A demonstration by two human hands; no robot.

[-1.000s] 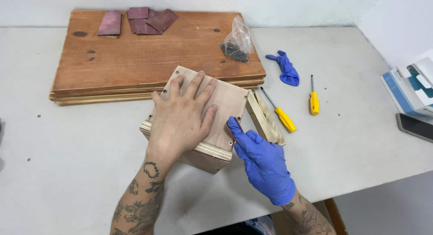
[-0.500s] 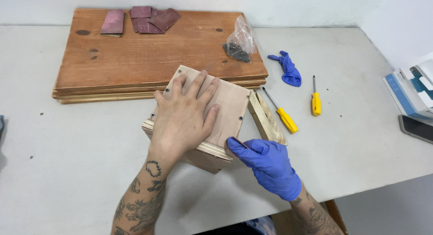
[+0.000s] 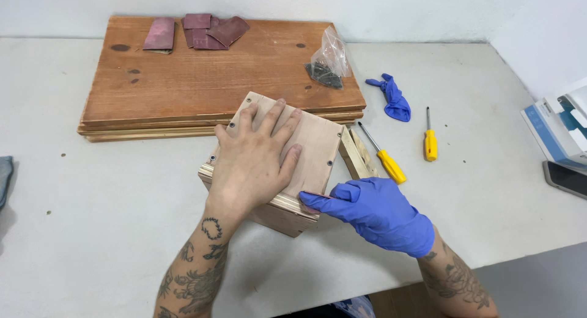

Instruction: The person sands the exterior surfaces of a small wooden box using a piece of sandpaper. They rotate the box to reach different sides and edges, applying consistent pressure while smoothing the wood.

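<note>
From the head camera, the bare left hand (image 3: 257, 165) lies flat, fingers spread, on the small pale plywood box (image 3: 287, 165) at the middle of the white table (image 3: 92, 220). The blue-gloved right hand (image 3: 376, 214) pinches a reddish sandpaper piece (image 3: 318, 196) against the box's near edge. If the pressing hand eases, the box could likely skid toward the yellow-handled screwdriver (image 3: 385, 159).
</note>
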